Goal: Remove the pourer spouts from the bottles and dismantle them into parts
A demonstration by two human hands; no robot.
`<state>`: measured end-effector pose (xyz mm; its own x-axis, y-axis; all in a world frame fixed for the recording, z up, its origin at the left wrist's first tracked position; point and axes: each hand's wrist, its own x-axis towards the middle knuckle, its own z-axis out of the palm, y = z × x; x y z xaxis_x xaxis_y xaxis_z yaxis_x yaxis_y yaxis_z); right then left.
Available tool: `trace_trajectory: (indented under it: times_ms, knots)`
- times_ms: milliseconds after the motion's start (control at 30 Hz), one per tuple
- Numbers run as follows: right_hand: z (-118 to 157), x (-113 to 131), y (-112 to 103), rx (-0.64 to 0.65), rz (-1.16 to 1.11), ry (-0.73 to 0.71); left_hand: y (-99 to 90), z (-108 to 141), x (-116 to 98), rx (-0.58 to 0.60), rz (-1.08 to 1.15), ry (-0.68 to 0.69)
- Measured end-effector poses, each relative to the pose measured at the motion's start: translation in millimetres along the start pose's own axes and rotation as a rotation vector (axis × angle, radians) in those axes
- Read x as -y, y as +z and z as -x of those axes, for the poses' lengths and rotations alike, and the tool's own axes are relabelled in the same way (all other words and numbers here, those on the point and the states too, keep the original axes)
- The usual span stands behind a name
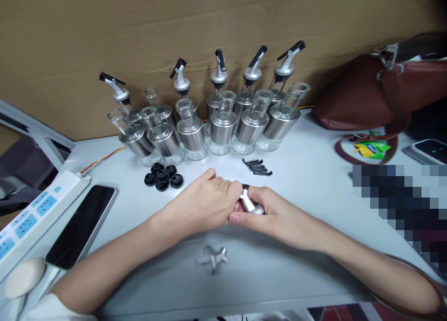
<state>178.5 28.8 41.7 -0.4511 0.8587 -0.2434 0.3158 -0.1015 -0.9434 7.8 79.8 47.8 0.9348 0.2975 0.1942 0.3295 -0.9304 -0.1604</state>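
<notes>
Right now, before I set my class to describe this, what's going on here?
Someone's right hand holds a silver spout with a black part at its top; the left hand is curled against it, its grip hidden. A second silver spout lies nearer the person on the table. Beyond the hands lie black caps and black levers, then bottles, five topped with pourers.
</notes>
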Motion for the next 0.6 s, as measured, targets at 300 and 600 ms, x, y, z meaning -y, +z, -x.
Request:
trace_trajectory:
  times_ms: [300, 600]
  knots:
    - [2, 4, -13, -0.091, 0.235, -0.255, -30.0, 3, 16, 0.108, 0.167, -0.133]
    - [-3, -4, -17, -0.542, 0.364, -0.568, -30.7, -1, 11, 0.309, 0.239, -0.226]
